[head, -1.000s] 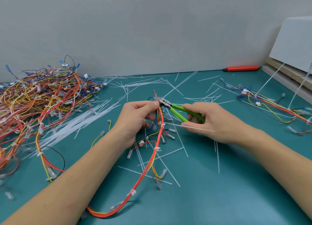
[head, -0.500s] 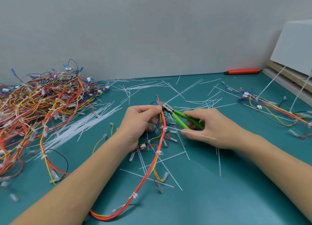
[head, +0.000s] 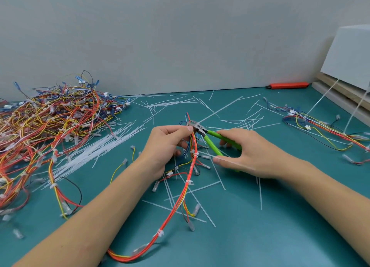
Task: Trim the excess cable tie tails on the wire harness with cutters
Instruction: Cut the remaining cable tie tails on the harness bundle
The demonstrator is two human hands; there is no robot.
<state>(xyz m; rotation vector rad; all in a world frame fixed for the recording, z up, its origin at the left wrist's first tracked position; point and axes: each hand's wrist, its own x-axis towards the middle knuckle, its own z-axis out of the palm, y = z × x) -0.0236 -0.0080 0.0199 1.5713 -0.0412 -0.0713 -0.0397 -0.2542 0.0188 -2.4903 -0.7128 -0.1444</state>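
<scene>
The left hand (head: 166, 144) pinches the top of a thin bundle of orange, red and yellow wires (head: 187, 183), which hangs in a long curve down to the smooth teal mat (head: 260, 236), banded at intervals by small white plastic ties. The right hand (head: 246, 156) grips the cutters (head: 208, 137) by their two glossy green handles, which are spread apart, thumb stretched out flat below them; the dull metal nose meets the wires right at the left fingertips. Stiff, hair-thin white tie offcuts (head: 218, 174) lie scattered on the mat around both hands. A tangled heap of wires (head: 46, 130) sits to the left, a smaller wire bundle (head: 324, 130) to the right, and a flat red bar (head: 288, 85) by the wall.
</scene>
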